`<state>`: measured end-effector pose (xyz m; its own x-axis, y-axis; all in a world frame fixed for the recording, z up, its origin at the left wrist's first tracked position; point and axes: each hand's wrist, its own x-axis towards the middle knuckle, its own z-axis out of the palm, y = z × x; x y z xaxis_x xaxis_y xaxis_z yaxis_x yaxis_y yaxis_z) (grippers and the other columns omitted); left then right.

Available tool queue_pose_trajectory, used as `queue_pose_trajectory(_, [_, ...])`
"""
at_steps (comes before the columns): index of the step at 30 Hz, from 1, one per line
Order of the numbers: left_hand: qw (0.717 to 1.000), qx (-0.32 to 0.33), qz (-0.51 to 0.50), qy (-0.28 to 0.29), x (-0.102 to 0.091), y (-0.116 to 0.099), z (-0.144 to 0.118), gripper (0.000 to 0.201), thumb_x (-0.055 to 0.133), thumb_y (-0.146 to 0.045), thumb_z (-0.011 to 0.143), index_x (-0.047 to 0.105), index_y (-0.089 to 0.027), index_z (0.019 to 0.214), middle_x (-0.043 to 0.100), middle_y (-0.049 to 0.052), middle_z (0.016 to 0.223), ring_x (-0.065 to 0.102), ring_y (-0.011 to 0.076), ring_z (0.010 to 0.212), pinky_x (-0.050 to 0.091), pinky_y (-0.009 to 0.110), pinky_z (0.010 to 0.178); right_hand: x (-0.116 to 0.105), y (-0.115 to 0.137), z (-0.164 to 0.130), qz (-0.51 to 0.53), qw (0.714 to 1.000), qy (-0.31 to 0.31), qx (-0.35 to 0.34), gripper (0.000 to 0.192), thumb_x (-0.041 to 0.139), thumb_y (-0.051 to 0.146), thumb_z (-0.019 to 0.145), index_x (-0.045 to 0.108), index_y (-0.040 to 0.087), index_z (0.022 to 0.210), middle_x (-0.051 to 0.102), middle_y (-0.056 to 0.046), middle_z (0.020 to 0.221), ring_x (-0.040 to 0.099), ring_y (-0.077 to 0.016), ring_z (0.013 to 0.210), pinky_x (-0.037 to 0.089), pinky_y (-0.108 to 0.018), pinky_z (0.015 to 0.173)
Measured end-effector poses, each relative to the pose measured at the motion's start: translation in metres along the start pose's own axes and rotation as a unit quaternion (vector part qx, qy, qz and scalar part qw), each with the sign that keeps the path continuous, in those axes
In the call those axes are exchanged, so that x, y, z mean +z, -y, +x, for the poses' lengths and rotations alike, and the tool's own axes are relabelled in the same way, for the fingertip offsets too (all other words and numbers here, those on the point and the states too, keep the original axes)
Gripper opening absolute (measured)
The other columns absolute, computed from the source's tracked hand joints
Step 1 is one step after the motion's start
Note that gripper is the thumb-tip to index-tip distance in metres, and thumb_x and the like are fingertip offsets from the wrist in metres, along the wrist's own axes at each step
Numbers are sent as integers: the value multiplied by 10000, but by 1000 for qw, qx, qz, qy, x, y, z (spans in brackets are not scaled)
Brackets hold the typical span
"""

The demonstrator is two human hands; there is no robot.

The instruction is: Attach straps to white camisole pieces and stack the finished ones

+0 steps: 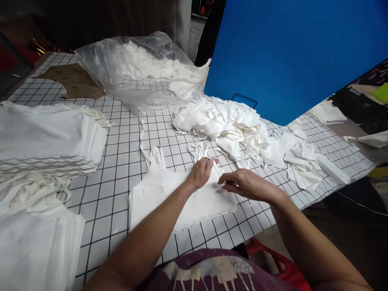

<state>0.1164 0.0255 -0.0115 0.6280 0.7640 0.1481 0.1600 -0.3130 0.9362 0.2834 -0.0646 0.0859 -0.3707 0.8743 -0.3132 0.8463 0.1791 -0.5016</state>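
Note:
A white strappy top (165,186) lies flat on a small stack of similar pieces in front of me, its thin straps trailing toward the back. My left hand (200,173) is closed on the top's upper edge near the right strap, with the fingertips partly hidden. At the right side edge of the same top, my right hand (241,184) has its fingers curled in and pinches the fabric. Between the two hands a narrow strip of the edge stands slightly raised.
Neat stacks of white garments (45,137) rise on the left. Beyond my hands lies a loose heap of white pieces (224,121). A clear plastic bag (103,60) of white fabric, a brown paper pattern (79,81) and a large blue board (291,52) stand farther back on the grid-patterned table (101,198).

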Motion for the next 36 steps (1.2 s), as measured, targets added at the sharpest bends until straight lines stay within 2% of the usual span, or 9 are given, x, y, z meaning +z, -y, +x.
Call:
queue_pose_trajectory(4, [1000, -8, -28, -7, 0, 1, 1, 294, 466, -316, 986, 728, -190, 948, 705, 80, 1194, 646, 216, 1116, 508, 361, 997, 16, -10, 6, 113, 993, 4, 14, 305, 520, 416, 987, 588, 191, 1181, 713, -46, 800, 640, -166, 662, 445, -281, 616])
queue_pose_trajectory(8, [999, 6, -42, -6, 0, 3, 2, 275, 491, -305, 977, 742, -194, 969, 699, 81, 1219, 633, 215, 1155, 480, 379, 1038, 22, -30, 25, 330, 932, -108, 102, 368, 520, 547, 960, 545, 181, 990, 696, -77, 868, 657, -161, 679, 497, -303, 635])
queue_pose_trajectory(12, [997, 11, -72, -5, 0, 7, 5, 291, 506, -343, 969, 753, -190, 949, 698, 87, 1220, 636, 226, 1154, 481, 384, 1038, 34, -46, 49, 456, 885, -53, 73, 368, 665, 527, 876, 584, 170, 916, 468, 58, 599, 418, -72, 486, 320, -229, 469])
queue_pose_trajectory(17, [995, 12, -100, -11, 0, 9, 7, 296, 505, -337, 967, 755, -182, 933, 709, 87, 1186, 642, 225, 1144, 479, 374, 1035, 43, -52, 54, 555, 828, -21, 77, 344, 754, 449, 806, 563, 165, 772, 296, 94, 568, 227, -51, 479, 128, -238, 456])
queue_pose_trajectory(22, [998, 1, -65, -16, 1, 8, 6, 279, 499, -302, 965, 750, -189, 915, 715, 70, 1167, 633, 227, 1136, 450, 391, 1052, 38, -44, 28, 546, 833, -19, 82, 248, 724, 364, 812, 592, 156, 786, 465, 36, 666, 360, -73, 548, 236, -233, 495])
queue_pose_trajectory(25, [998, 2, -66, -10, 1, 9, 6, 292, 496, -322, 967, 750, -186, 917, 707, 79, 1179, 627, 228, 1139, 448, 389, 1044, 35, -34, 14, 502, 860, -61, 72, 216, 691, 363, 847, 612, 162, 843, 563, -6, 791, 477, -105, 673, 352, -237, 583])
queue_pose_trajectory(29, [997, 3, -77, -13, 0, 10, 6, 313, 482, -327, 975, 748, -171, 924, 703, 93, 1188, 632, 224, 1129, 448, 389, 1037, 40, -28, 0, 438, 894, -8, 91, 338, 642, 453, 894, 644, 154, 1052, 650, -70, 946, 580, -161, 837, 398, -256, 639])
queue_pose_trajectory(33, [996, 4, -90, -12, 1, 11, 6, 310, 489, -333, 975, 750, -171, 931, 706, 90, 1192, 634, 217, 1134, 454, 375, 1034, 46, -40, -5, 409, 883, -152, 176, 398, 647, 512, 868, 621, 159, 1050, 639, -70, 993, 590, -157, 818, 364, -246, 583])
queue_pose_trajectory(36, [994, 4, -112, -10, 1, 13, 7, 307, 499, -348, 972, 749, -172, 949, 709, 89, 1195, 635, 217, 1145, 444, 378, 1051, 45, -41, 8, 413, 870, -217, 163, 401, 660, 521, 852, 613, 170, 1041, 598, -29, 883, 535, -125, 702, 341, -249, 552])
